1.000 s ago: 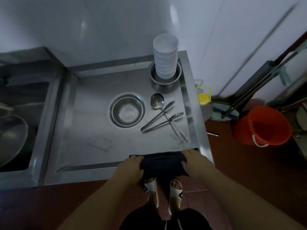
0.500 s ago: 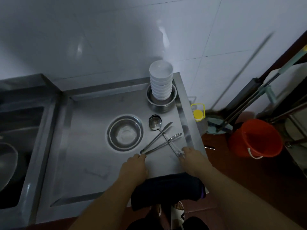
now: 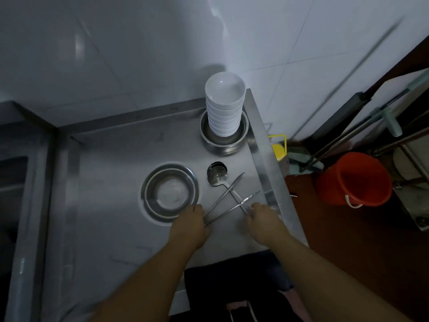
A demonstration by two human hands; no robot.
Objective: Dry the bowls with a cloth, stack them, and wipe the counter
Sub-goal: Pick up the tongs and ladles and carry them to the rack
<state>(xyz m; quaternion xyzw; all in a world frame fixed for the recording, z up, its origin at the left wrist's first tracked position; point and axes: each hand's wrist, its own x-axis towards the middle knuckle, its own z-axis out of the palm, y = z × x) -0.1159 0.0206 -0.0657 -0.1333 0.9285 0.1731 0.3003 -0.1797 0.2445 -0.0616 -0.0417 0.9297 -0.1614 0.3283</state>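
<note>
A tall stack of white bowls [image 3: 224, 105] stands inside a steel bowl [image 3: 224, 142] at the back right of the steel counter [image 3: 111, 205]. Another steel bowl [image 3: 170, 194] sits mid-counter. To its right lie a ladle [image 3: 217, 176] and two long steel utensils [image 3: 228, 194], crossed. My left hand [image 3: 191, 225] reaches the near ends of the long utensils, and my right hand [image 3: 264, 220] is at the ladle's handle end. Both sets of fingertips are hidden. The dark cloth [image 3: 234, 270] hangs over the counter's front edge between my forearms, with neither hand on it.
A sink basin [image 3: 14, 182] lies to the left. Right of the counter, on the red floor, are an orange bucket [image 3: 355, 180], a yellow-capped bottle [image 3: 278, 149] and leaning mop handles [image 3: 348, 140]. A tiled wall backs the counter.
Both hands let go of the dark cloth at the front edge and moved forward to the utensils. The cloth now hangs off the edge. The utensils have not shifted.
</note>
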